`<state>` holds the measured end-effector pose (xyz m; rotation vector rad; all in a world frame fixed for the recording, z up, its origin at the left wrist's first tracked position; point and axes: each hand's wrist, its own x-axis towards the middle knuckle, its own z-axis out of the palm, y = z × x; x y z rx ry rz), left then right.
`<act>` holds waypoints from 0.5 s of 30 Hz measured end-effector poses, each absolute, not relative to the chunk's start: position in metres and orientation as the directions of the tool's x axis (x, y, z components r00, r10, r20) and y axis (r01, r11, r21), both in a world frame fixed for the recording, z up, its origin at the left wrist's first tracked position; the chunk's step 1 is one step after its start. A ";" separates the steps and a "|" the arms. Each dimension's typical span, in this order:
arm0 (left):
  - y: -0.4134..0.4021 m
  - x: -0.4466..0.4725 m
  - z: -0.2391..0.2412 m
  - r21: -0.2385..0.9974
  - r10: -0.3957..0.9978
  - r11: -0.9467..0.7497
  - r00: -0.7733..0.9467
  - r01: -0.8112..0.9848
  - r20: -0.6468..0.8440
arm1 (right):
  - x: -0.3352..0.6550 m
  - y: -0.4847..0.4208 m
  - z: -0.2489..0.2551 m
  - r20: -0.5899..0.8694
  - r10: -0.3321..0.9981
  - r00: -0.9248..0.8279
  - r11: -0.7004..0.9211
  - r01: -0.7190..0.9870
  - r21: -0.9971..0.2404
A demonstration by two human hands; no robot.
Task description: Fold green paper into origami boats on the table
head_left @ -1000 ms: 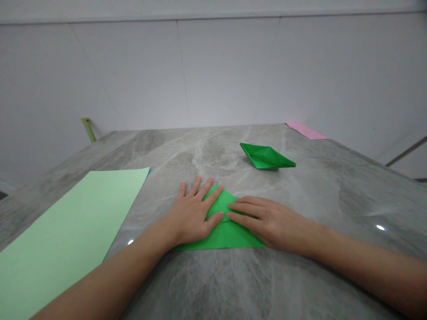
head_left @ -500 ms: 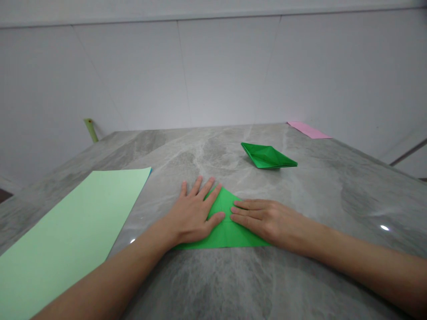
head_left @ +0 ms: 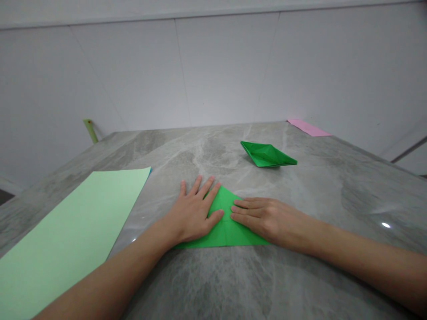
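Pressing folded green triangle (head_left: pixel 227 233) flat, left hand (head_left: pixel 191 215) and right hand (head_left: pixel 267 218) open-palmed, gripping nothing; next needing firm fingertip pressure along the centre crease

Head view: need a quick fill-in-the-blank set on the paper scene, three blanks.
1. The left hand and right hand lie flat on green paper folded into a ____.
2. The pale green sheet lies on the person's ____ side.
3. The far sheet by the wall is ____ in colour.

Missing words: triangle; left; pink.
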<state>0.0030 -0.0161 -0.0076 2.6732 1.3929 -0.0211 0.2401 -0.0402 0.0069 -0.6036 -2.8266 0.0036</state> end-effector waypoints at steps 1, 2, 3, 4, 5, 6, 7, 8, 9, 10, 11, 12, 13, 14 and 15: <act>-0.016 0.003 -0.007 0.106 0.817 -0.564 0.572 0.819 -0.076 | 0.240 -0.040 0.006 0.245 0.404 -0.882 0.913 0.405 -0.046; -0.016 0.004 -0.007 0.105 0.818 -0.561 0.569 0.821 -0.081 | 0.240 -0.040 0.006 0.243 0.406 -0.881 0.911 0.410 -0.038; -0.017 0.004 -0.006 0.103 0.819 -0.559 0.567 0.823 -0.086 | 0.240 -0.040 0.006 0.242 0.410 -0.880 0.909 0.414 -0.033; -0.017 0.004 -0.006 0.101 0.819 -0.558 0.566 0.824 -0.088 | 0.240 -0.041 0.005 0.243 0.412 -0.878 0.908 0.417 -0.030; -0.017 0.004 -0.006 0.098 0.820 -0.558 0.566 0.824 -0.087 | 0.240 -0.041 0.005 0.242 0.414 -0.878 0.907 0.419 -0.031; -0.017 0.005 -0.006 0.097 0.820 -0.558 0.566 0.824 -0.083 | 0.239 -0.041 0.005 0.239 0.419 -0.876 0.906 0.423 -0.036; -0.018 0.005 -0.006 0.096 0.821 -0.558 0.565 0.824 -0.078 | 0.239 -0.042 0.005 0.236 0.424 -0.874 0.904 0.426 -0.043; -0.018 0.005 -0.006 0.097 0.822 -0.558 0.565 0.824 -0.073 | 0.238 -0.043 0.006 0.237 0.429 -0.872 0.902 0.430 -0.050; -0.018 0.005 -0.006 0.097 0.823 -0.557 0.564 0.824 -0.070 | 0.237 -0.044 0.006 0.243 0.434 -0.868 0.899 0.434 -0.056; -0.018 0.005 -0.006 0.098 0.824 -0.556 0.563 0.826 -0.069 | 0.236 -0.045 0.007 0.249 0.444 -0.861 0.894 0.443 -0.063; -0.018 0.005 -0.006 0.098 0.824 -0.555 0.562 0.826 -0.070 | 0.235 -0.047 0.007 0.262 0.454 -0.852 0.889 0.453 -0.068; -0.018 0.005 -0.005 0.097 0.824 -0.556 0.563 0.826 -0.072 | 0.234 -0.048 0.007 0.279 0.465 -0.840 0.882 0.465 -0.070; -0.018 0.005 -0.005 0.096 0.823 -0.557 0.564 0.825 -0.075 | 0.232 -0.048 0.006 0.293 0.478 -0.828 0.874 0.480 -0.070; -0.018 0.005 -0.004 0.095 0.821 -0.559 0.566 0.824 -0.078 | 0.231 -0.049 0.005 0.303 0.495 -0.814 0.864 0.499 -0.070; -0.017 0.005 -0.004 0.092 0.820 -0.561 0.567 0.823 -0.077 | 0.230 -0.049 0.004 0.304 0.515 -0.802 0.851 0.520 -0.071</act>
